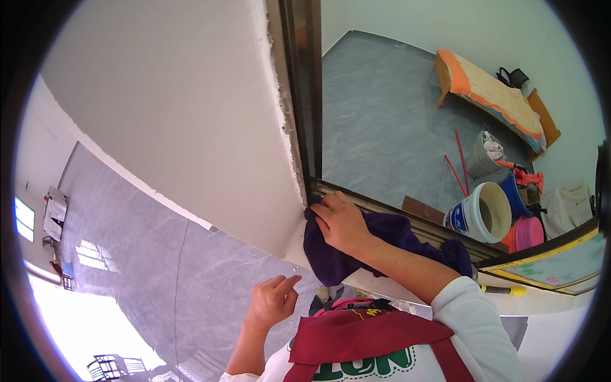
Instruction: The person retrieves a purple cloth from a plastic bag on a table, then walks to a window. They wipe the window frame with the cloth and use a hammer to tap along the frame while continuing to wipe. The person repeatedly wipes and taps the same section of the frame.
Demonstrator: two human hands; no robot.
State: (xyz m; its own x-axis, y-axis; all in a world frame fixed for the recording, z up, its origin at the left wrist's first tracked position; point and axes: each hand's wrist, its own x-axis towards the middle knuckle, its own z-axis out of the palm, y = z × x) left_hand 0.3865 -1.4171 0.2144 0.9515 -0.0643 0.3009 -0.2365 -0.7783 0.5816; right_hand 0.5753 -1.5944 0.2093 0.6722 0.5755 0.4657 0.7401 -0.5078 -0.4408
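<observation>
My right hand (341,222) grips a dark purple cloth (329,262) at the corner where the window's metal track (429,227) meets the upright frame (312,95). The cloth lies along the track and hangs over the near edge of the sill. My left hand (276,298) is raised below and to the left of the cloth, fingers curled, thumb and forefinger near each other, touching nothing that shows. A dark red apron (367,336) covers my chest.
Beyond the opening stand a white plastic bucket (477,215), a pink basin (529,233), a wicker-like basket (479,160) and a wooden bed (496,100). A rough-edged white wall (191,119) rises at the left. A yellow-and-black handle (503,290) lies at the right.
</observation>
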